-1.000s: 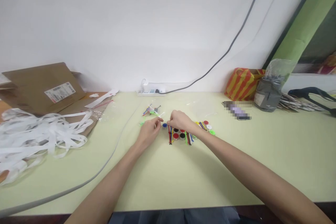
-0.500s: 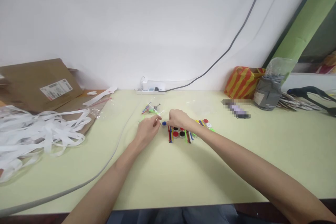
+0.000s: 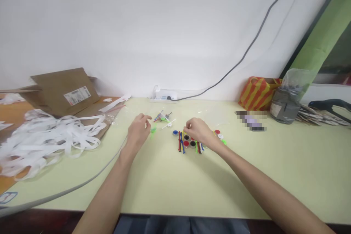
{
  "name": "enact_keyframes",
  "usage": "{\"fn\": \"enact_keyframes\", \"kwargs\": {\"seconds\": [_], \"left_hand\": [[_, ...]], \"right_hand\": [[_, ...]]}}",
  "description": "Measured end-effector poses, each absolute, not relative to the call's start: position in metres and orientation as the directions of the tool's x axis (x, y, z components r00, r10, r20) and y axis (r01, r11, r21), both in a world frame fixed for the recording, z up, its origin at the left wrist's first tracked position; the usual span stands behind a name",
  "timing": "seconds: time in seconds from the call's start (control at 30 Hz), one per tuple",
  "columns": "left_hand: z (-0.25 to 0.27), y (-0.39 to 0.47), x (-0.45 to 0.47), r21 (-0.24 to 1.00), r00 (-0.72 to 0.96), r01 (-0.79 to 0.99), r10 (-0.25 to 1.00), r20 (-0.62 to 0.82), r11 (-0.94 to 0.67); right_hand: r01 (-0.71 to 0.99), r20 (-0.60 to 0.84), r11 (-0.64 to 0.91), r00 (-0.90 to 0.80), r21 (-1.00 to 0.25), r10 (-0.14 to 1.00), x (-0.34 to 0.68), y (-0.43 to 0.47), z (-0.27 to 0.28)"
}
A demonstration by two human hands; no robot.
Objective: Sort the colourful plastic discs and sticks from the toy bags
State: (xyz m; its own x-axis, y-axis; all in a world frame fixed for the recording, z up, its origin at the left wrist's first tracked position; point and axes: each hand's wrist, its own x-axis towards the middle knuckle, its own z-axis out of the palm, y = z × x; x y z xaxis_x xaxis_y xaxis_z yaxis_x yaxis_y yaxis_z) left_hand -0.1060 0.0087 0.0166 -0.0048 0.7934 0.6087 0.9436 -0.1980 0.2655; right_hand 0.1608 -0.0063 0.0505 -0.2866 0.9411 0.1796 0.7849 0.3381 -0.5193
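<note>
My left hand (image 3: pixel 139 129) is over the table beside a bright green plastic piece (image 3: pixel 153 130), its fingers partly spread and nothing visible in them. A loose pile of coloured pieces (image 3: pixel 162 116) lies just past its fingertips, with a white piece (image 3: pixel 168 124) to the pile's right. Curled fingers bring my right hand (image 3: pixel 199 130) down over a set of small parts; what they pinch, if anything, is hidden. Under and around it are red and black round discs (image 3: pixel 186 144), thin coloured sticks (image 3: pixel 181 142), and a separate blue disc (image 3: pixel 175 132). More discs (image 3: pixel 220 136) show beyond my right wrist.
Tangled white strips (image 3: pixel 52 142) and an opened cardboard box (image 3: pixel 68 93) occupy the left. A power strip (image 3: pixel 163 97) sits against the wall. At the right are a blurred phone (image 3: pixel 251 120), a striped bag (image 3: pixel 256 93) and a grey container (image 3: pixel 285 106). A grey cable (image 3: pixel 82 184) crosses the table.
My left hand has moved left, away from the white piece, and its fingers have loosened. My right hand has drawn slightly right, away from the blue disc. The camera view has turned a little left.
</note>
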Motion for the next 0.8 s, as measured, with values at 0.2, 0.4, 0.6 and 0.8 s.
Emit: {"fn": "enact_keyframes", "kwargs": {"seconds": [0.2, 0.4, 0.6, 0.8], "left_hand": [[0.002, 0.008, -0.108, 0.238, 0.112, 0.933, 0.847, 0.52, -0.27], [0.005, 0.007, -0.111, 0.351, 0.035, 0.897, 0.834, 0.551, -0.269], [0.016, -0.013, -0.046, 0.698, -0.015, 0.515, 0.809, 0.587, -0.497], [0.016, -0.036, 0.0, 0.765, 0.227, 0.276, 0.813, 0.536, -0.581]], "right_hand": [[0.632, 0.354, 0.329, -0.092, -0.702, 0.931, 0.191, -0.014, 0.021], [0.617, 0.459, 0.388, -0.048, -0.685, 0.887, 0.197, -0.027, 0.025], [0.36, 0.427, 0.449, -0.142, -0.818, 0.893, 0.177, -0.044, 0.027], [0.06, 0.37, 0.395, -0.243, -0.917, 0.897, 0.167, -0.036, 0.015]]}}
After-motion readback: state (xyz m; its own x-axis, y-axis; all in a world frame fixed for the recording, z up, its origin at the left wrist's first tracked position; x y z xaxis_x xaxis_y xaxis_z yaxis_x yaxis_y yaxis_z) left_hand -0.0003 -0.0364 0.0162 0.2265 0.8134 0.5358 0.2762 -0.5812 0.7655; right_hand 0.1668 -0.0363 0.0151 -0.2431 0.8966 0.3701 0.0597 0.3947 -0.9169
